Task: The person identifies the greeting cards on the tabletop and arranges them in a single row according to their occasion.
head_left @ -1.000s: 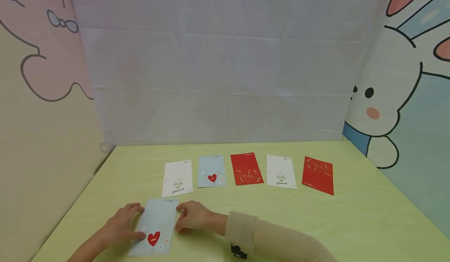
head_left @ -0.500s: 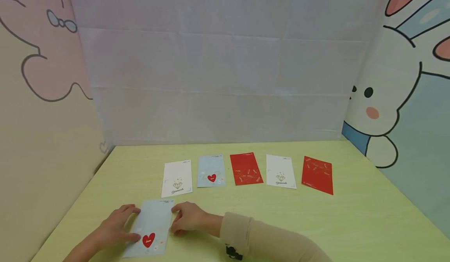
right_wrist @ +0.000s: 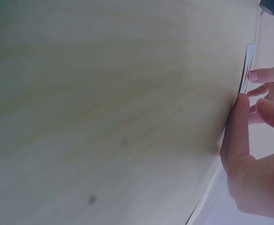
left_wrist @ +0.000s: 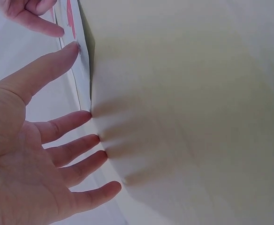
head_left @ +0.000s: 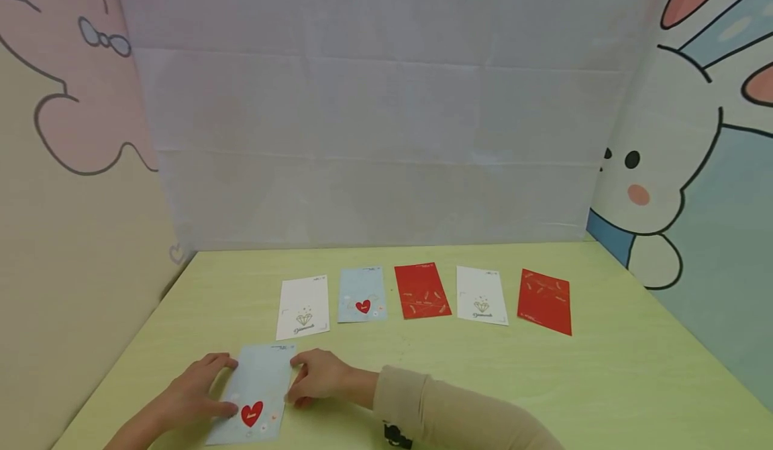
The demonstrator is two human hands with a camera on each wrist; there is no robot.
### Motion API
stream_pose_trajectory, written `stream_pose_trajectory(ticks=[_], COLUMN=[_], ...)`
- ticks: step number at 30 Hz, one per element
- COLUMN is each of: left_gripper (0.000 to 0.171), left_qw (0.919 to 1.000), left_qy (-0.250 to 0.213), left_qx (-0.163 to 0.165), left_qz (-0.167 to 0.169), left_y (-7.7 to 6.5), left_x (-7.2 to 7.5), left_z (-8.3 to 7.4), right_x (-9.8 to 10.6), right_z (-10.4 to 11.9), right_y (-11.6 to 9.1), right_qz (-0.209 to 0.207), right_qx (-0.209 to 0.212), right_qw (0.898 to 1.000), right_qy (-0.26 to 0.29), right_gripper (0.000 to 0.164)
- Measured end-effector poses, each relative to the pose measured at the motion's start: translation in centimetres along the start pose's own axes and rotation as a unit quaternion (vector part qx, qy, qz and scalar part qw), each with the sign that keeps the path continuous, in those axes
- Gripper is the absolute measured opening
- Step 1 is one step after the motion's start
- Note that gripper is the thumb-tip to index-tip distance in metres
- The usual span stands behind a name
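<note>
A light blue card with a red heart lies near the front left of the table, between my two hands. At its left edge is my left hand, with the thumb on the card near the heart. In the left wrist view the fingers of that hand are spread and fairly straight, their tips down at the table. My right hand touches the card's right edge, index finger and thumb apart. Seen in the right wrist view, its fingers are bent against the table beside the card.
Behind the hands lies a row of cards: a white diamond card, a smaller blue heart card, a red card, another white card and another red card. A white cloth hangs at the table's back edge.
The blue card has shifted slightly left and toward me, with both hands moving along at its edges. The row of cards keeps its arrangement.
</note>
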State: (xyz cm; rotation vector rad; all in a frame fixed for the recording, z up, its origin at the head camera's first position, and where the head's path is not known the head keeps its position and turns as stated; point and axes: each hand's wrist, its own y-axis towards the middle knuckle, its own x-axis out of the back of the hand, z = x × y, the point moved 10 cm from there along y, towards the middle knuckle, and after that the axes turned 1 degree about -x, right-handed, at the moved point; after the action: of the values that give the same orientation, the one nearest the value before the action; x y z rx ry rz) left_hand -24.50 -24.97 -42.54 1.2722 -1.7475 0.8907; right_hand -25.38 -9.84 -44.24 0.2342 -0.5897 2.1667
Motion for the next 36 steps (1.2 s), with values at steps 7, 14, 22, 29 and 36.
stream_pose_trajectory(ticks=[7,14,22,29,36], left_gripper=[0.069,0.062,0.050,0.045,0.049], left_qw=[0.9998,0.9890,0.9763,0.9721,0.9722], left_qy=[-0.003,-0.025,-0.050,-0.086,-0.164], left_qx=[-0.003,-0.058,-0.098,-0.116,-0.089], left_qz=[-0.017,-0.133,-0.186,-0.184,-0.142], left_y=[0.2,0.5,1.4,2.8,4.5], left_x=[0.6,2.7,3.5,3.1,2.1], left_z=[-0.2,-2.1,-5.2,-6.9,-7.7], right_x=[0.4,2.1,4.4,7.1,9.7], right_z=[0.0,0.4,-0.5,-1.3,-2.1], right_y=[-0.1,-0.4,-0.6,-0.8,-0.9], right_qz=[0.004,0.000,-0.015,-0.036,-0.070], right_qx=[0.002,0.028,0.033,0.048,0.046], right_qw=[1.000,0.999,0.999,0.997,0.994], right_qy=[0.002,0.025,0.040,0.051,0.066], right_gripper=[0.048,0.043,0.034,0.033,0.033])
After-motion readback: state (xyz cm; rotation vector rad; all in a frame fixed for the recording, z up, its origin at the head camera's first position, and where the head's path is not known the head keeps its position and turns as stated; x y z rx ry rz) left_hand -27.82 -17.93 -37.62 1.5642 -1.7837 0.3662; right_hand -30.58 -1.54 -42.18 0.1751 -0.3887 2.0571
